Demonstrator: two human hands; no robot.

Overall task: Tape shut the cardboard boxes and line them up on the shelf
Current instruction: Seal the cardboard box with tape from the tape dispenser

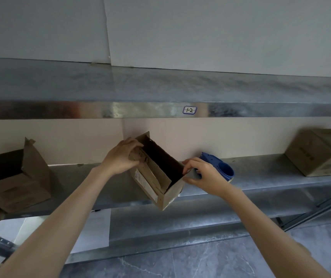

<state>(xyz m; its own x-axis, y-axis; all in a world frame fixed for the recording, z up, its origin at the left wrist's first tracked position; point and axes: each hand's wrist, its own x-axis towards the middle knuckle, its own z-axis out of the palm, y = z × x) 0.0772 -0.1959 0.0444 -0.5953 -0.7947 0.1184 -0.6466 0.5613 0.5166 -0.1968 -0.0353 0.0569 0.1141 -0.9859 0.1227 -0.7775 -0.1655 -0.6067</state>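
Note:
A small open cardboard box [156, 181] sits tilted at the front edge of the metal shelf [260, 177], its dark inside facing me. My left hand [120, 155] grips the folded flap at the box's upper left. My right hand [202, 173] pinches the box's right edge with thumb and fingers. A blue tape dispenser [220, 167] lies on the shelf right behind my right hand, partly hidden by it.
An open cardboard box [16, 177] with a raised flap stands at the shelf's left. A closed box [319, 151] sits at the far right. An upper shelf [160, 93] with a label runs overhead. Below lie a lower shelf and a grey tiled floor.

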